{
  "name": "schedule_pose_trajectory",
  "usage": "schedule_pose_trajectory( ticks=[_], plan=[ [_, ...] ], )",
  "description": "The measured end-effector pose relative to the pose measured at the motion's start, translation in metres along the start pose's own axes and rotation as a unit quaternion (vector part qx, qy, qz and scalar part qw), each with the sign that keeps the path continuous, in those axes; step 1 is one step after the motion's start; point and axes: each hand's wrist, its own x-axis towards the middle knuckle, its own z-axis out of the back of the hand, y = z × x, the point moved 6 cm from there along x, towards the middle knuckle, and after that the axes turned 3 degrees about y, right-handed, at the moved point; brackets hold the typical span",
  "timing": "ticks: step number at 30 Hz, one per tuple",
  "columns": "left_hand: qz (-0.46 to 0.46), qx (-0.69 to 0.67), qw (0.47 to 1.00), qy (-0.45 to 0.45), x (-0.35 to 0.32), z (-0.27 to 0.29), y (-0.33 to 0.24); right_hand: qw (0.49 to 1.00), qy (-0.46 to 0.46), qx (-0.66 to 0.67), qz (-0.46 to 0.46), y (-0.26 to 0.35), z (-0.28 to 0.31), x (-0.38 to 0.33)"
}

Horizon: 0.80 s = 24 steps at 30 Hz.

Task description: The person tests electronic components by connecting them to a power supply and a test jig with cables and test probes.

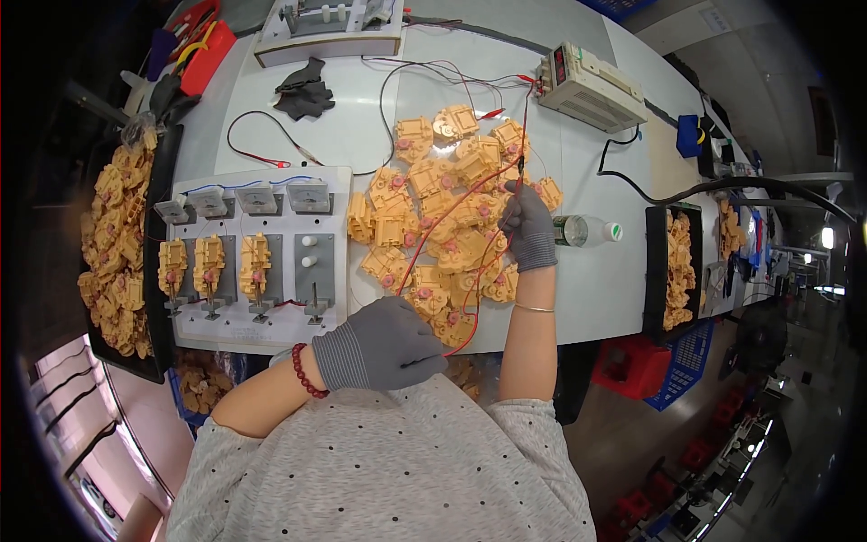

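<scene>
My left hand (384, 348), in a grey knit glove, is closed at the table's front edge. A red wire (433, 230) runs into it from above and comes out again beside its fingers. My right hand (528, 226), gloved too, is closed around dark and red test leads (521, 167); its fingertips are partly hidden. Between the hands lies a pile of yellow-orange plastic gear housings (452, 208) with pinkish round parts. To the left, a white test fixture (257, 330) with small dial meters holds three such housings (256, 262); its rightmost station (313, 271) holds none.
A bench power supply (591, 88) stands at the far right, with a clear bottle (582, 230) lying below it. Black trays of housings flank the table, left (163, 298) and right (657, 271). A dark glove (304, 90) and loose cables (388, 99) lie at the back.
</scene>
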Motion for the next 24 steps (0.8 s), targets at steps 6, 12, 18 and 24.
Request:
schedule_pose_trajectory(
  ticks=[6, 12, 18, 24],
  plan=[
    [-0.002, -0.015, 1.000, -0.010, 0.001, -0.004, 0.003, 0.986, -0.103, 0.080, -0.103, 0.025, -0.011, -0.013],
    [0.004, -0.020, 1.000, -0.020, 0.002, 0.007, 0.005, 0.977, -0.158, -0.135, -0.042, 0.030, 0.006, -0.013],
    [0.054, -0.058, 0.997, 0.011, 0.001, 0.015, 0.019, 0.935, -0.176, -0.306, 0.023, 0.044, 0.015, -0.018],
    [0.185, -0.170, 0.961, -0.113, 0.014, 0.022, 0.058, 0.936, -0.176, -0.304, -0.006, 0.060, 0.005, -0.022]
  ],
)
